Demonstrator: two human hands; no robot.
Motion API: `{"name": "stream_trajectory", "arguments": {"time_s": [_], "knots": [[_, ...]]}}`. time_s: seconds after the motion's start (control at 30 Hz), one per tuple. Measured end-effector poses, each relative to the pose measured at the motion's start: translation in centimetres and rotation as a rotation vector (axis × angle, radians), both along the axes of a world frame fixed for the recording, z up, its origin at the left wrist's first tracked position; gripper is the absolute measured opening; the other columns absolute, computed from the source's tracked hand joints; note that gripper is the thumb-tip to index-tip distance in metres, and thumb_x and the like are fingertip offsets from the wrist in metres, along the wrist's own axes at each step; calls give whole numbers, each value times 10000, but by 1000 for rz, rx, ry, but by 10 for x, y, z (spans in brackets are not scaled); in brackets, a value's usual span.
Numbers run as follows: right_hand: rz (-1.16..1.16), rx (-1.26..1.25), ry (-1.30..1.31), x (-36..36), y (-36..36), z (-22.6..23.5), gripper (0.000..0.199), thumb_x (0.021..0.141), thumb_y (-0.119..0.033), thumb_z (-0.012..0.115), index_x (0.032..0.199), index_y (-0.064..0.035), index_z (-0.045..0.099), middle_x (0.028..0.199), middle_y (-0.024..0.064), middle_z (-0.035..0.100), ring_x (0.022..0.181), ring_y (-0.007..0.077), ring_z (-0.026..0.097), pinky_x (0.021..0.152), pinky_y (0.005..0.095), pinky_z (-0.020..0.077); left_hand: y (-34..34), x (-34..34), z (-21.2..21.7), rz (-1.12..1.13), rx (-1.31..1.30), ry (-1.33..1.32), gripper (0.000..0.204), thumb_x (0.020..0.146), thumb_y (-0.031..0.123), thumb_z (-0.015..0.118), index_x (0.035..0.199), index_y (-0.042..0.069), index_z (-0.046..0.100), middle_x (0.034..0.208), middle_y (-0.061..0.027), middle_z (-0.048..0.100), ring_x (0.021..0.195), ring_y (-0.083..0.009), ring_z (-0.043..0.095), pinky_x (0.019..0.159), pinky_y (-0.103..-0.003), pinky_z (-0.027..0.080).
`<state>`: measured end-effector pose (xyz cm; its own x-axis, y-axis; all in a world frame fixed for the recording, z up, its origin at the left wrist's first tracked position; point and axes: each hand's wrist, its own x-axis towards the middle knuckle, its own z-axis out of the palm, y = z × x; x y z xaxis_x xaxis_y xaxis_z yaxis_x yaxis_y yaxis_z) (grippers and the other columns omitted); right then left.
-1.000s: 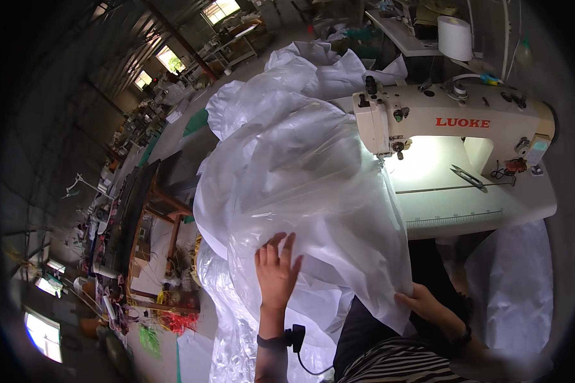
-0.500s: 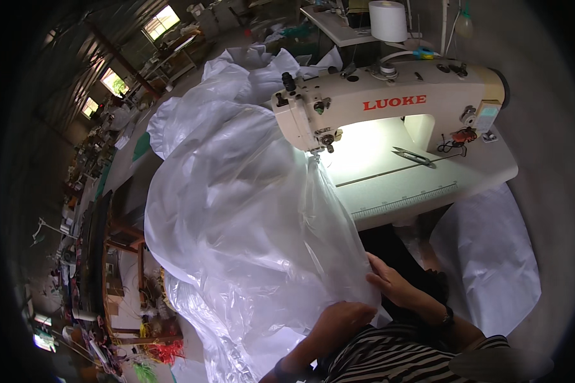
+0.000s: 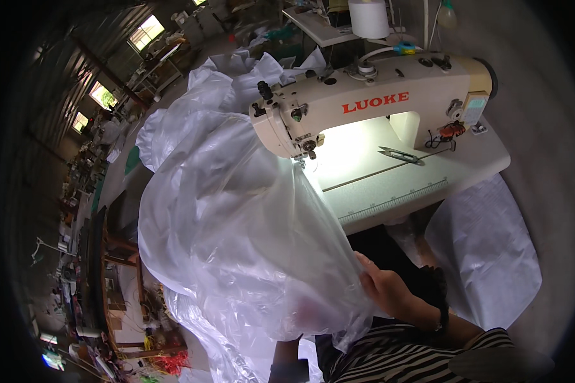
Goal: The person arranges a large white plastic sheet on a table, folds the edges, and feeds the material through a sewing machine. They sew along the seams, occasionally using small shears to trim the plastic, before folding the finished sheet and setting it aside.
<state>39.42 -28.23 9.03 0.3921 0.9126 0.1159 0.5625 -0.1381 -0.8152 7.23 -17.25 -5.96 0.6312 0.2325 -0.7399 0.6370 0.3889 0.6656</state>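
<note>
A large sheet of translucent white plastic film (image 3: pixel 236 210) spreads from under the needle of the sewing machine (image 3: pixel 377 96) down to my lap. Its right edge runs from the presser foot (image 3: pixel 302 163) toward my body. Near the lower part of that edge, my right hand (image 3: pixel 388 290) is closed on the film, thumb and fingers pinching it. My left hand (image 3: pixel 308 313) lies beneath the film and shows only as a pinkish blur through it, so its fingers cannot be made out. The left wrist comes out below the sheet's lower edge.
Thread snips (image 3: pixel 399 155) lie on the lit machine bed (image 3: pixel 364 185), beside a printed ruler. A white thread cone (image 3: pixel 368 19) stands behind the machine. More white material (image 3: pixel 485 249) hangs at the right. A wooden frame (image 3: pixel 124 306) and red scraps (image 3: pixel 169 362) are at the left.
My left hand has gone from on top of the film to beneath it. The right hand still grips the edge. The whole view has shifted slightly, with the machine appearing further left.
</note>
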Motion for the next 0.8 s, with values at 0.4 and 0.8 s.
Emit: {"name": "stream_trajectory", "arguments": {"time_s": [0.4,0.8], "knots": [[158,-214,-502,-25,33,0,657,797,-33,600,1403,104,385,621,90,587,491,203,618,458,324,496,118,-165,60,122,634,-72,483,927,108,632,1373,-20,499,1283,-149,609,1100,-219,616,984,-339,482],[78,-111,-294,24,130,-7,491,838,-42,563,1302,93,476,752,188,668,700,385,663,645,471,524,114,-54,136,308,1293,-73,516,924,117,636,1391,-29,474,1314,-153,587,1134,-219,597,996,-330,472]]}}
